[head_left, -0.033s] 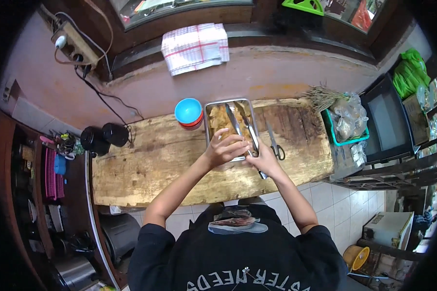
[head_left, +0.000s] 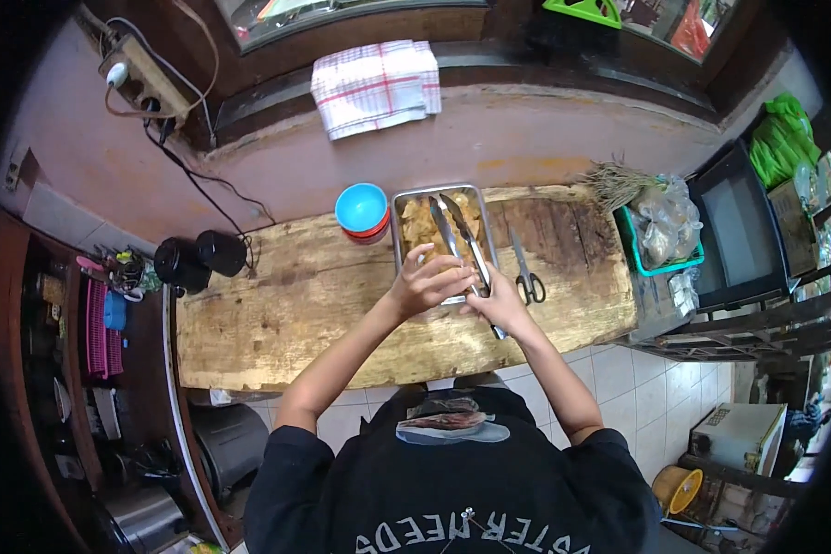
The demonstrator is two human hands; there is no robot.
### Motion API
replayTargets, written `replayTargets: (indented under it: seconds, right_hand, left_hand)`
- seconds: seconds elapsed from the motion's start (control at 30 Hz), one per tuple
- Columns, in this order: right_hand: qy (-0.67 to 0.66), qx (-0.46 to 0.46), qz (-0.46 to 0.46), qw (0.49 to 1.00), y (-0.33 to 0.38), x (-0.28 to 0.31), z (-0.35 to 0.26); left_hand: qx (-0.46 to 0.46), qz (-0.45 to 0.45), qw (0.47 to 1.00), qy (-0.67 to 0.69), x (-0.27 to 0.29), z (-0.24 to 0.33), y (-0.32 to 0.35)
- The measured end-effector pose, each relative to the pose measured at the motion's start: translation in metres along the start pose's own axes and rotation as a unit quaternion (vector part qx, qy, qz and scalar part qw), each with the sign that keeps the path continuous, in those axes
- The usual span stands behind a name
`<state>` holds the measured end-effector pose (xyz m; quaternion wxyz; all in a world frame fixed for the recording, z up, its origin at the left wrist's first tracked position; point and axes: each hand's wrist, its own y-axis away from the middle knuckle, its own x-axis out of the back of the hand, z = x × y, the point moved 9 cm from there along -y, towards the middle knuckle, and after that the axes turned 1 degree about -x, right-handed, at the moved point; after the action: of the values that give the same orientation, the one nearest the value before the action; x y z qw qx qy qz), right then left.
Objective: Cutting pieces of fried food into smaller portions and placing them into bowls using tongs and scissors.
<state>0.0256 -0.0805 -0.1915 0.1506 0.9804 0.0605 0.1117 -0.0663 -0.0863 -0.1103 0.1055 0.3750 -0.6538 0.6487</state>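
Observation:
My right hand (head_left: pixel 500 303) is closed around the lower part of metal tongs (head_left: pixel 474 257), whose handle end sticks out below it toward me. The two arms of the tongs point away, over a rectangular metal tray (head_left: pixel 396 222) holding pieces of yellowish-brown food (head_left: pixel 417 224). My left hand (head_left: pixel 427 284) is over the tray's near left part. Its fingers are bent and apart, with the thumb raised, and the fingertips reach across to the tongs beside my right hand. What the fingertips press on is partly hidden.
Left of the tray stand stacked bowls, a blue one (head_left: pixel 361 208) on top of red. Scissors (head_left: pixel 529 282) lie right of the tray on the wooden table (head_left: pixel 277 314). A turquoise basket (head_left: pixel 671 268) with plastic bags is at the right end, two black containers (head_left: pixel 220 254) at the left.
The tips of the tongs have shifted slightly left over the tray and look a little closer together. Both hands have hardly moved; the whole view has shifted slightly.

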Motion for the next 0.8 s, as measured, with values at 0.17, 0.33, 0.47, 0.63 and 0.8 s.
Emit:
replayTargets:
  seconds: [0.17,0.33,0.47,0.63,0.8]
  right_hand:
    - [-0.171,0.038,0.118,0.977,-0.042,-0.034,0.035]
    - [-0.217,0.13,0.126,0.959,-0.095,-0.06,0.05]
    - [-0.112,0.169,0.111,0.973,-0.14,-0.076,0.043]
    - [-0.09,0.219,0.056,0.97,-0.176,-0.099,0.023]
    - [-0.11,0.206,-0.001,0.972,-0.186,-0.119,0.016]
  left_hand:
    - [0.167,-0.001,0.985,0.034,0.006,-0.039,0.054]
    - [0.577,0.094,0.806,0.095,-0.005,-0.14,0.186]
    - [0.672,0.07,0.724,0.135,-0.031,-0.191,0.251]
    - [0.667,-0.029,0.733,0.13,-0.059,-0.23,0.263]
    - [0.651,-0.001,0.742,0.158,-0.073,-0.24,0.268]
